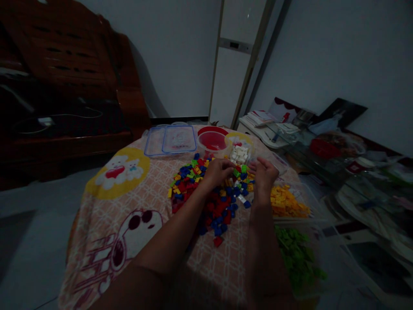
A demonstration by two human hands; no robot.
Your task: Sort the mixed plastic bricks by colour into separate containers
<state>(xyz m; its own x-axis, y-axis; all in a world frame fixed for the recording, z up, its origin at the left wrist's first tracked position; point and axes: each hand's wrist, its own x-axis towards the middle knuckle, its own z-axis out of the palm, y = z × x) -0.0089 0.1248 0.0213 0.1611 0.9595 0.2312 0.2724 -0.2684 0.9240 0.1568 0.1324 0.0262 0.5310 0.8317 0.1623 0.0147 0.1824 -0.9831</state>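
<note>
Nearest, a clear plastic tub of green plastic bricks (pixel 295 254) sits by the right edge of the round table, draped in a pink patterned cloth (pixel 138 193). Just beyond it, another clear tub holds yellow plastic bricks (pixel 287 201). A loose pile of small red, blue, yellow and green plastic bricks (pixel 217 204) lies around the middle; its long axis runs left to right, and a narrower tail points to the near edge. Over its far right part, the left hand (pixel 219 173) has curled fingers drawn together; whether they pinch a brick I cannot tell. The right hand (pixel 265 173) is open beside the pile, fingers loosely spread. Farther off are white bricks (pixel 239 154), a red round bowl (pixel 213 138) at the far edge and blue-rimmed clear lids (pixel 179 139) left of it.
</note>
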